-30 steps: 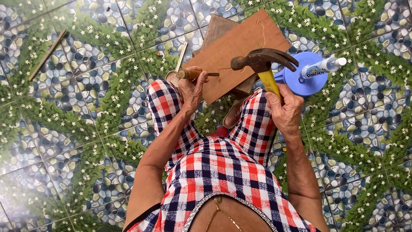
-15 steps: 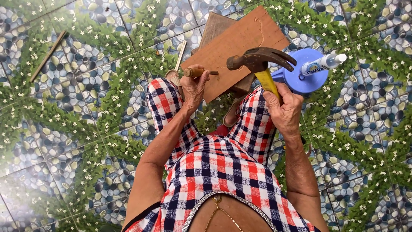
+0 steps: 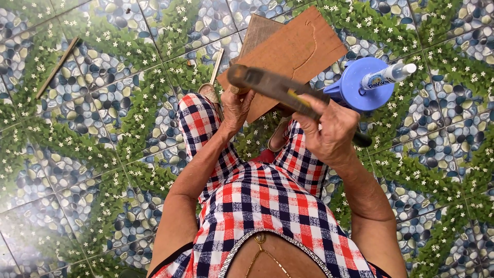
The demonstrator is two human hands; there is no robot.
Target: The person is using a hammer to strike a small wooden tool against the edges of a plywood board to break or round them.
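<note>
1. Hammer [image 3: 272, 87]: held in the right hand [image 3: 329, 131], fingers wrapped fully round the handle, yellow band visible just above the grip. The dark head is at the left end, directly over the left hand's fingertips and the near edge of the board.
2. Left hand [image 3: 237, 105]: fingers pinched together on something small at the board edge. The item itself is hidden under the hammer head; likely a nail or peg, cannot be confirmed.
3. Wooden board [image 3: 293, 51]: brown, flat on the tiled floor, a second darker board [image 3: 260, 28] seen under its far corner. A curved line is marked on the top face.
4. Blue plastic stool [image 3: 355, 85]: just right of the board, a white-capped bottle [image 3: 388, 76] lying across its top.
5. Metal spoon [image 3: 212, 77]: lies on the floor at the board's left edge, beside the checked trouser leg [image 3: 198, 121]. A thin stick [image 3: 56, 67] lies well apart, far left.
6. Risk, judged: hammer head and pinching fingertips are almost touching. A strike slightly off line would land on the fingers.
7. Risk, judged: the board is unclamped on glossy tile; a blow near its edge could make it skid or tip.
8. Risk, judged: the bottle rests loose on the stool; vibration or an elbow swing could roll it off.
</note>
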